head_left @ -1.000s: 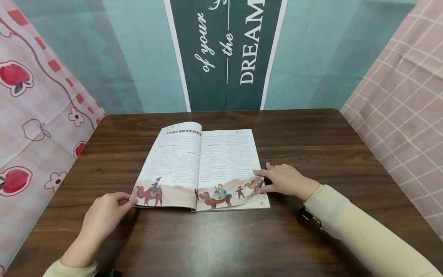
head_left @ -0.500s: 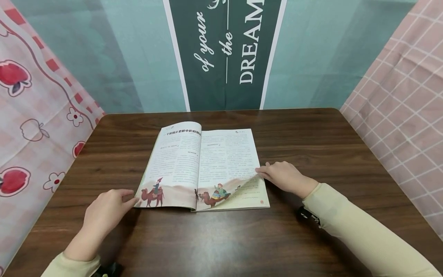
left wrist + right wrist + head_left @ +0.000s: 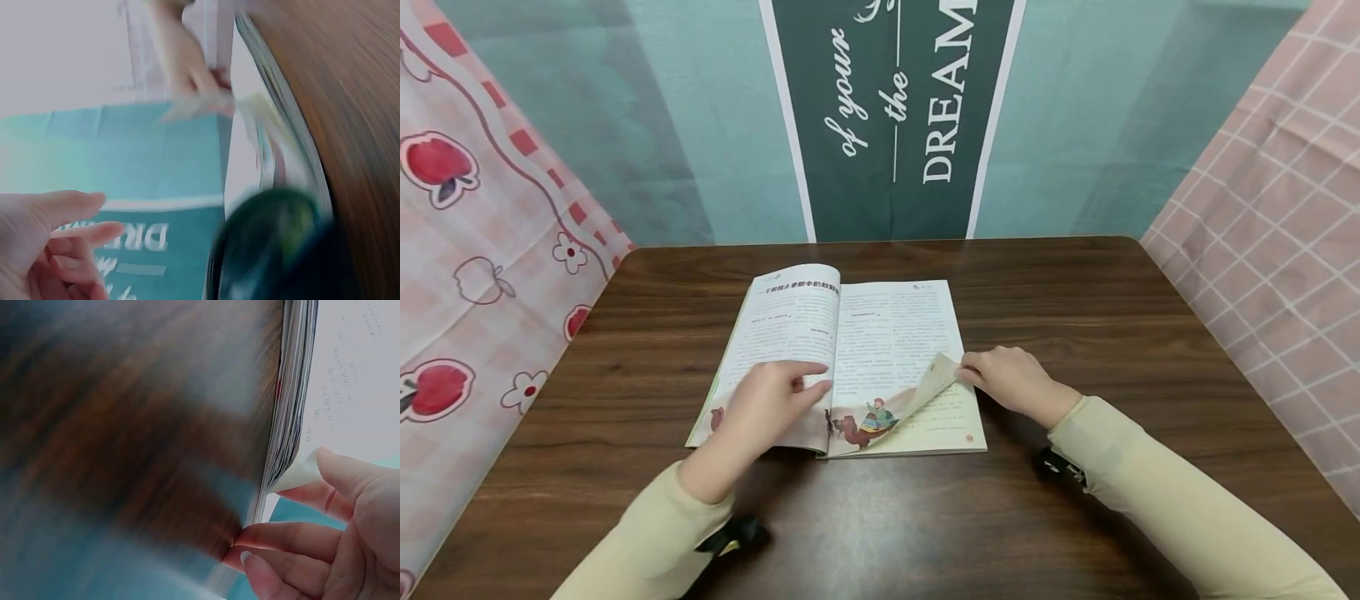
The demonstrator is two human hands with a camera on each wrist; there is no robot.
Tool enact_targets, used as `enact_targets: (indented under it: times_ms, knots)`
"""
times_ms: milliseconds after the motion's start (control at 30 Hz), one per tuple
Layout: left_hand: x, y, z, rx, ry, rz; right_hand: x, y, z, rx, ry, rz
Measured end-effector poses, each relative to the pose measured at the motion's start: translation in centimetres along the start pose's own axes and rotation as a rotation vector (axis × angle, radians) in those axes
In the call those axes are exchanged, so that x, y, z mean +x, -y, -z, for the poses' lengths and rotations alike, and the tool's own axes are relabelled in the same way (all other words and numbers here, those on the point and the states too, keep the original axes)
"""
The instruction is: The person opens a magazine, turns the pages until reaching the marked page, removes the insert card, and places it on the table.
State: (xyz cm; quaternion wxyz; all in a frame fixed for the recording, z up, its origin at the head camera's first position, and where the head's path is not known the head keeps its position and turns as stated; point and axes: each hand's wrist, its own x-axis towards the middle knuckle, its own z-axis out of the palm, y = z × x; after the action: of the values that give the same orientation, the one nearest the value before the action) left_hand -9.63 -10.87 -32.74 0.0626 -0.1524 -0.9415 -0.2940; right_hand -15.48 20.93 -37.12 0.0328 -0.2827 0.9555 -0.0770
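An open magazine (image 3: 790,333), with camel drawings along its lower edge, lies on the wooden table (image 3: 1060,300). My right hand (image 3: 1011,383) is at its right edge and pinches the lower corner of the right-hand page (image 3: 934,379), which is lifted and folded over toward the spine. In the right wrist view, thumb (image 3: 350,472) and forefinger hold that corner, while other fingers touch the edge of the pages below. My left hand (image 3: 767,408) hovers over the left page with loose fingers pointing at the spine. Nothing is between its thumb and fingers (image 3: 94,232) in the left wrist view.
A green cloth with white lettering (image 3: 887,125) hangs behind the table's far edge. Pink patterned cloths hang at the left (image 3: 497,275) and right (image 3: 1277,208). A dark device (image 3: 733,533) is strapped under the left wrist, another (image 3: 1060,467) under the right.
My left hand has left the magazine's lower left corner and moved right, over the left page. My right hand has lifted the right page's corner and folded it up and inward.
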Motion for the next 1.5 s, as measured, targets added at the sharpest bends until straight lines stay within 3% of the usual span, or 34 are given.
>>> enact_targets:
  times_ms: [167,333,567,767,1000,1233,1500]
  knots:
    - [2.3,-3.2,-2.8,-0.099,0.046,-0.079,0.1,0.1,0.0,-0.003,-0.016,-0.008]
    - [3.9,-5.1,-5.2,-0.153,0.068,-0.111,0.2,0.3,0.0,-0.010,-0.013,-0.005]
    - [5.3,-6.5,-7.5,-0.152,0.089,-0.092,0.1,0.3,0.1,-0.015,-0.005,-0.030]
    - [5.8,-6.8,-8.9,-0.128,0.079,-0.085,0.0,0.4,0.0,-0.023,0.008,-0.044]
    - [5.9,-6.0,-8.3,-0.084,0.004,-0.056,-0.3,0.2,0.5,0.000,0.099,-0.108]
    - [6.0,-4.1,-6.3,-0.072,-0.155,-0.053,-0.7,-0.1,0.7,0.052,0.166,-0.156]
    - [5.1,-1.2,-3.4,-0.083,-0.255,0.022,-0.9,0.0,0.7,-0.014,0.189,-0.054]
